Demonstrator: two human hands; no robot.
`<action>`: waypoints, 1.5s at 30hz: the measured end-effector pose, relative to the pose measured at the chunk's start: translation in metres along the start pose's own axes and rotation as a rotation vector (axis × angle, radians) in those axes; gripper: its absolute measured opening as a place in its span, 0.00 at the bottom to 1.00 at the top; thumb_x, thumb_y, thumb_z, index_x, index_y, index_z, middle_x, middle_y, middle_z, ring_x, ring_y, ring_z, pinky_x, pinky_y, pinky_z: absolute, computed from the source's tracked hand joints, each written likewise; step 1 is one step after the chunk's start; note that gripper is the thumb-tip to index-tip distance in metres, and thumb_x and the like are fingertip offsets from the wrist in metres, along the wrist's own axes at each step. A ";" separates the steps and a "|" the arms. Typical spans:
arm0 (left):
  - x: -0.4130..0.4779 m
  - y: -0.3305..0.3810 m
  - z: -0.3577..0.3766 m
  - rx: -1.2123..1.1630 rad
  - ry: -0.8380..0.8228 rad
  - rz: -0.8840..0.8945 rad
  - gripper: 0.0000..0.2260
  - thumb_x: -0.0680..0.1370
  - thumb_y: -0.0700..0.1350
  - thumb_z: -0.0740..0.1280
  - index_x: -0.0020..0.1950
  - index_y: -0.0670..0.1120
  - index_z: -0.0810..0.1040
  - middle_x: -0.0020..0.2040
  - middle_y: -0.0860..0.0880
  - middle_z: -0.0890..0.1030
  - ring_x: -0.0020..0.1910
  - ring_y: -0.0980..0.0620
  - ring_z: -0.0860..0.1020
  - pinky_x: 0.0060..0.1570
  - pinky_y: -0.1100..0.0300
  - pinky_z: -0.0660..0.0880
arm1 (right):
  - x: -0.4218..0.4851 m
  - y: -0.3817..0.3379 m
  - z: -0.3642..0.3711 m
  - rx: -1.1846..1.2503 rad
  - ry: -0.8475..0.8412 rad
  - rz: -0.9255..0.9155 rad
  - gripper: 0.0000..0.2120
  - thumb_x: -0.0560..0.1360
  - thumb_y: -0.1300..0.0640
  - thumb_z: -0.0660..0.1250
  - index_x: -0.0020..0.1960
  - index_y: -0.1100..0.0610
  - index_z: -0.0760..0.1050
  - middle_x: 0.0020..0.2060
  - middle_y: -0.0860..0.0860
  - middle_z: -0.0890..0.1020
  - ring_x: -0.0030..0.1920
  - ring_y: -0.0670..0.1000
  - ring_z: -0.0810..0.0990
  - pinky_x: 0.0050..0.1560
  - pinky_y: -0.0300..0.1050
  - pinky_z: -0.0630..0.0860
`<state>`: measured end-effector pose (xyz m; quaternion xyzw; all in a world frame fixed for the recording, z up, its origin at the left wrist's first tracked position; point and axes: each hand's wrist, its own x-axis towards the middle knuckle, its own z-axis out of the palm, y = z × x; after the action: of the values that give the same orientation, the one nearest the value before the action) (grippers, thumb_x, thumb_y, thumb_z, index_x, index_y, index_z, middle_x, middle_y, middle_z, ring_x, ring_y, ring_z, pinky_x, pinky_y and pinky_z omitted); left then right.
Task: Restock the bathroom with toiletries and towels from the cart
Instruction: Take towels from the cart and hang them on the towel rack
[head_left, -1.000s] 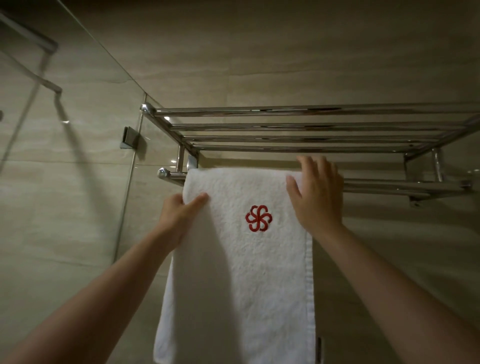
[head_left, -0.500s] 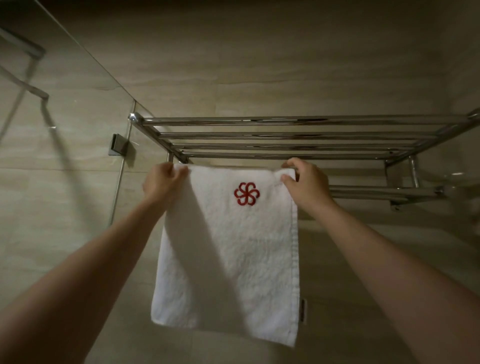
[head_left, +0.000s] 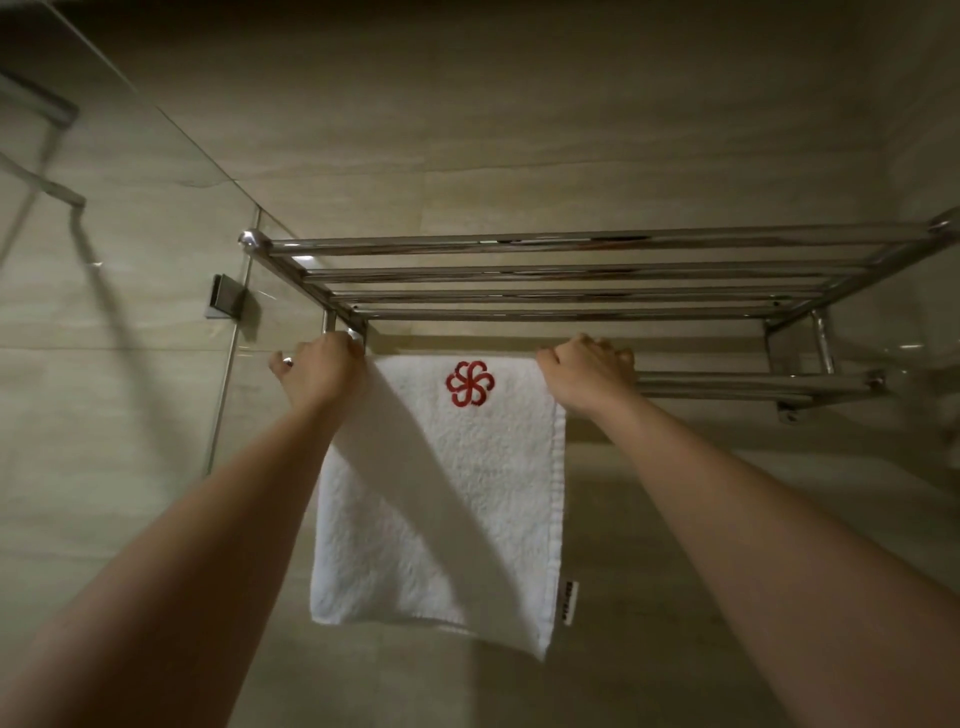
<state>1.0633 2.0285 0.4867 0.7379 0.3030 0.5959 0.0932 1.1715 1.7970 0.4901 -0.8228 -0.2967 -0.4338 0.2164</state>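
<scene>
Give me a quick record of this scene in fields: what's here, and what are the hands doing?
Setting: beige tiled wall, glass panel on the left
Fixture: chrome towel rack, slatted shelf above a lower rail
Item: white terry towel with red flower emblem, draped over the rail
Left hand: grips towel's top left corner
Right hand: grips top right corner

Eyes up at chrome rack (head_left: 571, 270) on tiled wall, seen from below. Upper shelf of parallel bars, lower rail (head_left: 753, 382) beneath it. White towel (head_left: 441, 493) draped over rail at left end, front flap hanging straight down. Red emblem (head_left: 470, 383) near top, facing out; small label (head_left: 570, 603) on lower right edge. Left hand (head_left: 317, 371) and right hand (head_left: 584, 366) grip towel's top corners at rail. Rail runs on rightward to bracket (head_left: 789, 410).
</scene>
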 end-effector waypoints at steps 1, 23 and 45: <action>-0.004 0.000 0.001 0.007 -0.006 0.037 0.16 0.80 0.47 0.50 0.51 0.44 0.77 0.52 0.39 0.80 0.57 0.41 0.74 0.68 0.44 0.53 | -0.001 0.000 0.000 0.005 -0.008 -0.010 0.25 0.81 0.47 0.45 0.57 0.59 0.76 0.60 0.57 0.76 0.64 0.57 0.70 0.66 0.57 0.60; -0.148 0.033 -0.085 -0.190 -0.573 0.736 0.13 0.81 0.48 0.56 0.60 0.46 0.75 0.60 0.47 0.78 0.57 0.50 0.76 0.60 0.53 0.73 | -0.122 0.000 -0.092 0.190 -0.185 -0.085 0.15 0.80 0.50 0.55 0.56 0.56 0.76 0.53 0.53 0.80 0.51 0.54 0.78 0.52 0.54 0.75; -0.366 0.063 -0.205 -0.615 -1.188 1.009 0.13 0.80 0.51 0.59 0.49 0.45 0.79 0.45 0.50 0.81 0.46 0.51 0.79 0.49 0.57 0.74 | -0.423 0.007 -0.267 -0.174 -0.462 0.436 0.09 0.76 0.52 0.61 0.41 0.50 0.78 0.34 0.46 0.83 0.33 0.46 0.82 0.47 0.52 0.79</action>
<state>0.8535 1.7280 0.2723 0.9177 -0.3394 0.1344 0.1566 0.8305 1.5013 0.2749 -0.9590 -0.1166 -0.2028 0.1601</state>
